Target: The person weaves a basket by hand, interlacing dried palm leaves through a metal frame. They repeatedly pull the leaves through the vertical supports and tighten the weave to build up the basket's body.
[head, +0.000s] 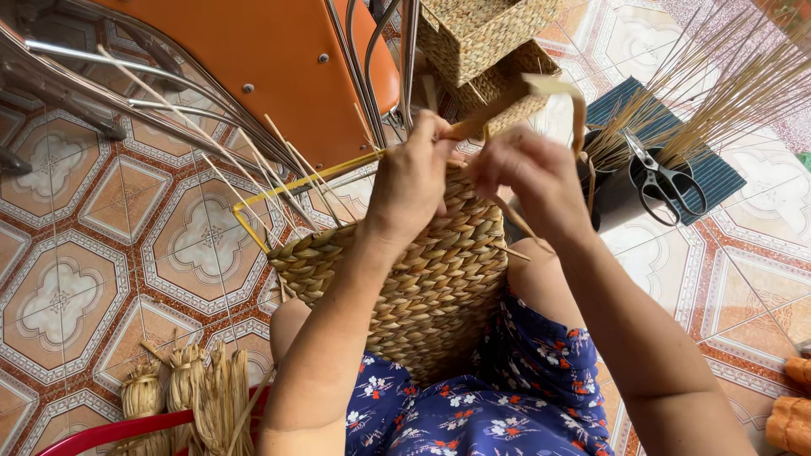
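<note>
We had both hands, left hand (pixel 411 173) & right hand (pixel 530 173), pinching a flat strand (pixel 498 105) at the half-woven basket (pixel 422 270) rim; too hard a tug could've snapped it.

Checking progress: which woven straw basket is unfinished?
The tan woven straw basket on the lap; bare yellow frame and loose strands remain, unlike the two finished baskets behind.
</note>
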